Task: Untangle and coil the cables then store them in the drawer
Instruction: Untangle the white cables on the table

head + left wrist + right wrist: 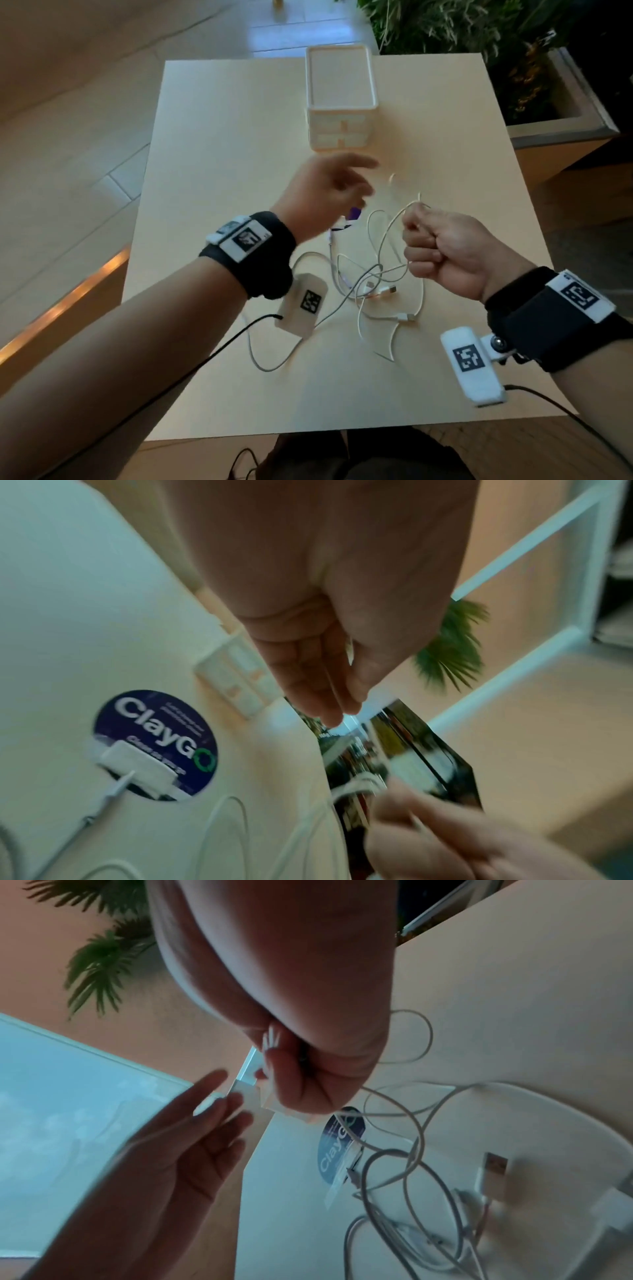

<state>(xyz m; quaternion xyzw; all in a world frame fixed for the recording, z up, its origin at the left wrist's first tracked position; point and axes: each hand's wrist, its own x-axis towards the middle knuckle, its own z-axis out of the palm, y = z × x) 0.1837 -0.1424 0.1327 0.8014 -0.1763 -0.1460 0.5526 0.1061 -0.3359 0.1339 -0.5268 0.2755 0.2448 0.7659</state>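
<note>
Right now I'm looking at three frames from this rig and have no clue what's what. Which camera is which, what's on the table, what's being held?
There is no robot here: a person works with bare hands and wears three cameras. The head view looks down from the forehead; the other two views come from cameras strapped to the wrists, which look along each hand, so they appear tilted and blurred.

On the table lies a tangle of white cables, partly over a round dark sticker. Behind them stands a small white drawer unit, with its drawers closed.

The right hand is curled into a fist and grips a loop of one white cable, lifted above the pile. The left hand hovers beside it with fingers spread and holds nothing. Plants stand beyond the table.
</note>
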